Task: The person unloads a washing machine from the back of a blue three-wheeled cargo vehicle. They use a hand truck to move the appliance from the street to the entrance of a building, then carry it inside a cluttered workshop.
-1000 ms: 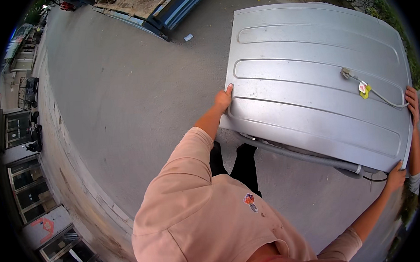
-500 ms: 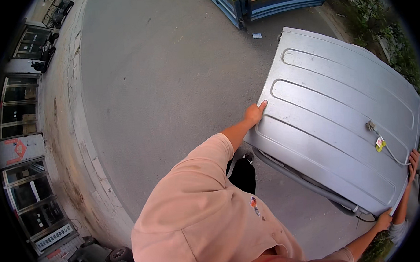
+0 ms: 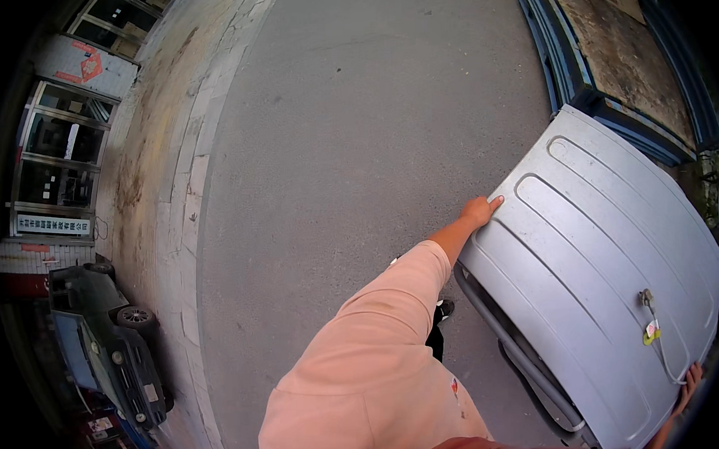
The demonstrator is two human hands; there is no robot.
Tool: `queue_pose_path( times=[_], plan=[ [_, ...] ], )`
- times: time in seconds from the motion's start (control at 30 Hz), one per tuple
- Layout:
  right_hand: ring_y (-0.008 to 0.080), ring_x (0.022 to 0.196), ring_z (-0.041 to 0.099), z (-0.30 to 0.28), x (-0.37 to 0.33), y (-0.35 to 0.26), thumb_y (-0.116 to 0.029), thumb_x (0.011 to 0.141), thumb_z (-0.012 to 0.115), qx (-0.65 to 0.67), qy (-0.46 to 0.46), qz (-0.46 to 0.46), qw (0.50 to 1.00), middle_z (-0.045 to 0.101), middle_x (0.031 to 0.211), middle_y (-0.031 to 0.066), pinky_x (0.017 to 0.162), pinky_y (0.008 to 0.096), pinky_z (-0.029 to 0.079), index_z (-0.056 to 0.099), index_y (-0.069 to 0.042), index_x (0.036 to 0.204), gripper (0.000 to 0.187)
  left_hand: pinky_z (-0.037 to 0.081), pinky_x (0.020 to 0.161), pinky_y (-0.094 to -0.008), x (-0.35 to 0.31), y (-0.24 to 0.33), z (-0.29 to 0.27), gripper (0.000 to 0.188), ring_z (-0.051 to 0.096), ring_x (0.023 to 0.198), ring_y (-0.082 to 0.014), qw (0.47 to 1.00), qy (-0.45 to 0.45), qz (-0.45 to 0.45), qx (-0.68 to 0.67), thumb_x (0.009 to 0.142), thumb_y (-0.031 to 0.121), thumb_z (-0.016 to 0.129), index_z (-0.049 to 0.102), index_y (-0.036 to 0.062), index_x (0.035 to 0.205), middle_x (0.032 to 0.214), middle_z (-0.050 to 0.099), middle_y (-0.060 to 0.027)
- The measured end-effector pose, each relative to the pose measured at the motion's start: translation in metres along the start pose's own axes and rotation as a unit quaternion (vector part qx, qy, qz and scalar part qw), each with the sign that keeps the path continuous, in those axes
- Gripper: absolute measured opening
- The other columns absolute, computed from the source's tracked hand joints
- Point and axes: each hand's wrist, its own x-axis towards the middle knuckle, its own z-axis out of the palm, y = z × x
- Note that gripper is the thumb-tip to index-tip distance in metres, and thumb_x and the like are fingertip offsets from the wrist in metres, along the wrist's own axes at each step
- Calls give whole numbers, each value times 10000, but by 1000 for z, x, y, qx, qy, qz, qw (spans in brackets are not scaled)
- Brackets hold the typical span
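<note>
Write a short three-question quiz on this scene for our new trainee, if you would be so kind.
1. Multiple choice: where does the person's bare left hand hold the large silver ribbed-metal appliance?
a) the middle of its panel
b) its edge on the picture's left
c) its edge on the picture's right

2. True or false: the dark green, boxy car stands at the picture's left.

3. Short answer: what bright colour shows beside the small white label on the thin grey cord?

Key: 1. b; 2. true; 3. yellow.
</note>
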Motion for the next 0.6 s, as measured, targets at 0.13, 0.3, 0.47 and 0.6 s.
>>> queue_pose_path(
  times=[0.13, 0.3, 0.47, 0.6],
  plan=[
    [120, 1384, 399, -36, -3, 27, -316, 999, 370, -105, -40, -30, 993, 420, 1514, -67, 1199, 400, 211, 364, -297, 1507, 509, 479, 950, -496, -37, 8, 2, 790, 643, 1094, -412, 1000, -10, -24, -16, 945, 671, 443, 664, -48, 1189, 1167, 670, -267],
    [82, 1347, 422, -58, -25, 33, -288, 997, 365, -273, 8, -46, 961, 424, 1508, -74, 1162, 337, 259, 366, -236, 1507, 513, 485, 955, -486, -28, 4, 24, 784, 626, 1135, -392, 999, 35, 4, -19, 948, 669, 429, 648, -27, 1236, 1217, 657, -240],
    [81, 1333, 431, -51, -19, 28, -235, 996, 352, -283, 35, -42, 957, 426, 1505, -62, 1132, 296, 291, 385, -195, 1493, 499, 482, 971, -480, -37, 3, 23, 744, 612, 1162, -378, 999, 24, -22, -1, 964, 642, 416, 629, -3, 1266, 1263, 637, -224],
    [86, 1326, 437, -48, -39, 23, -213, 994, 355, -287, 60, -27, 956, 431, 1500, -58, 1128, 306, 299, 397, -188, 1485, 494, 478, 977, -486, -65, -1, 27, 714, 612, 1162, -383, 999, 34, -1, 13, 974, 617, 414, 567, 6, 1311, 1259, 639, -226]
  ],
)
